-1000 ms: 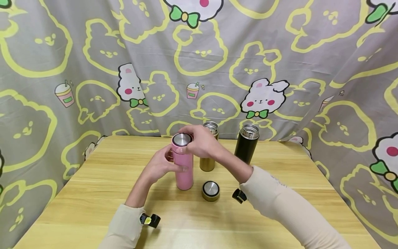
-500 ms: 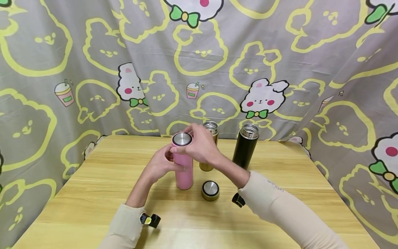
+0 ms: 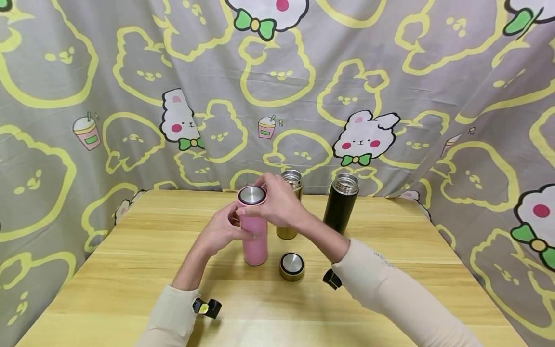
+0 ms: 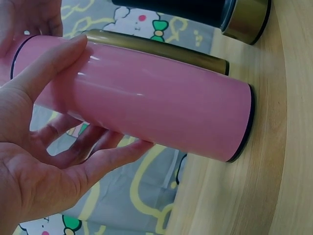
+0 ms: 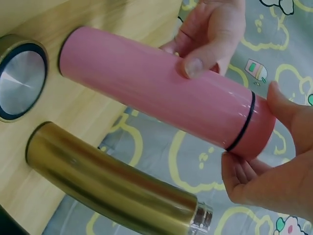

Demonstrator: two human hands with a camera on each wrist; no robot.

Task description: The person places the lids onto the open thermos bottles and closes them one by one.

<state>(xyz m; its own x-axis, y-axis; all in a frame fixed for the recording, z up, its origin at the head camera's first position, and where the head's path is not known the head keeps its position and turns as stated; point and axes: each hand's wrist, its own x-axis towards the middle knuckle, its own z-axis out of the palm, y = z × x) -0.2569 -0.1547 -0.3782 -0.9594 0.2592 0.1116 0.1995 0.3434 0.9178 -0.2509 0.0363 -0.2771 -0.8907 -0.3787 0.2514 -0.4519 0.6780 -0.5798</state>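
Note:
A pink thermos bottle [image 3: 255,248] stands upright on the table with its lid [image 3: 252,195] on, the lid's top a brushed steel disc with a dark ring. My left hand [image 3: 221,230] holds the bottle's body from the left, thumb on the near side; in the left wrist view its other fingers [image 4: 110,156] reach behind the pink wall. From the right, my right hand [image 3: 283,201] grips the lid just above the dark seam, thumb in front and fingers at the back. Right of the bottle lies a gold lid [image 3: 292,272], steel disc facing up.
Behind my right hand stands a gold bottle [image 3: 286,233] without a lid, its steel neck showing. Farther right is a lidless black bottle [image 3: 340,209], partly hidden by my right forearm. A patterned curtain [image 3: 208,62] hangs close behind the wooden table [image 3: 130,270].
My right hand has turned around the pink lid, its thumb sliding left across the front. The left hand and the bottle stay in place. The head view has shifted slightly.

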